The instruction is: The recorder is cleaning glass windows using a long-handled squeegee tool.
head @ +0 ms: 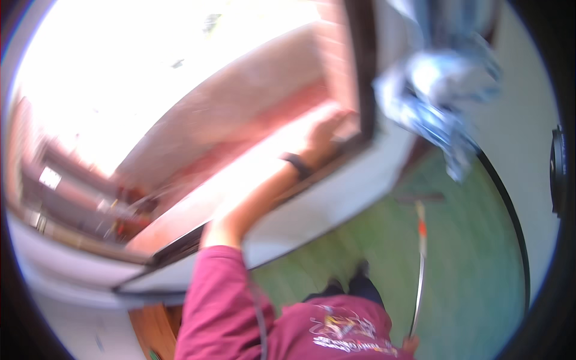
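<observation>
My left hand (325,128), with a dark band on its wrist, reaches over the windowsill (256,168) to the lower corner of the dark window frame (365,72). It is blurred, and whether its fingers grip anything is unclear. At the bottom of the view my right hand (410,344) is closed around the silver pole of a floor squeegee or flat mop (420,283). An orange mark shows on the pole near its head. Its dark, narrow crosswise head (420,197) is on the green floor (463,270), close to the wall.
A blue-and-white curtain (443,85) hangs bunched beside the window. Outside stands a curved wall (243,94) with bright light beyond. Brown wooden furniture (153,330) is at lower left, a dark round object (558,171) at the right wall. My feet (348,276) are on the floor.
</observation>
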The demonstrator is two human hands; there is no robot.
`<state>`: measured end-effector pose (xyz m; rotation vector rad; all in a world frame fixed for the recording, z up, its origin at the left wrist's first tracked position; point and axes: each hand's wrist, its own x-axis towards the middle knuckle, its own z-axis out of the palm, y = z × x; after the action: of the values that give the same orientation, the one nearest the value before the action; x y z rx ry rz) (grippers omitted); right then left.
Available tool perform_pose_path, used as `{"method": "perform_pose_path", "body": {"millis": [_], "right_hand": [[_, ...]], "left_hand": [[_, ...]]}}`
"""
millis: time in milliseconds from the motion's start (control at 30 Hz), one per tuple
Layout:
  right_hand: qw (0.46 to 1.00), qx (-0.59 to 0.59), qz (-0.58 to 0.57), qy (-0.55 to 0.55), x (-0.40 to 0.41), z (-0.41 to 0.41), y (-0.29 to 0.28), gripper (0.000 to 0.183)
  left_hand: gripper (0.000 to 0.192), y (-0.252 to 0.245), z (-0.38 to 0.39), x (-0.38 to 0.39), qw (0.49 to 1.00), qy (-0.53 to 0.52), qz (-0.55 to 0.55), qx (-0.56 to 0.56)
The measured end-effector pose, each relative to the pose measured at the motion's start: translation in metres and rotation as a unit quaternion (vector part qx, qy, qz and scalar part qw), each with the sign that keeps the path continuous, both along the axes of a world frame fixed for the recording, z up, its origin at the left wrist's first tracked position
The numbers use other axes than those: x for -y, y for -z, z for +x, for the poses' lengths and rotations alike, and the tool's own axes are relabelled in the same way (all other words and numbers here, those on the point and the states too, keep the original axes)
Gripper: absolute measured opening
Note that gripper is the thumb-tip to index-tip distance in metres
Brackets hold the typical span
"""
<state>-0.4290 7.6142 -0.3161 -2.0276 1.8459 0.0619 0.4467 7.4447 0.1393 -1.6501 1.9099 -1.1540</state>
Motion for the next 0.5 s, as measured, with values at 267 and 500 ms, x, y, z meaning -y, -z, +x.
{"method": "perform_pose_path", "body": {"millis": [267,500], "right_hand": [[0.995,0.034,0.073,-0.049,0.098,0.181,-0.055,0.019],[0.989,0.052,0.072,-0.122,0.114,0.272,-0.069,0.019]], "left_hand": [[0.017,-0.162,-0.032,-0.300,0.924,-0.065,-0.355,-0.130],[0.087,-0.351,0.049,-0.642,0.546,-0.521,-0.643,0.129]]}}
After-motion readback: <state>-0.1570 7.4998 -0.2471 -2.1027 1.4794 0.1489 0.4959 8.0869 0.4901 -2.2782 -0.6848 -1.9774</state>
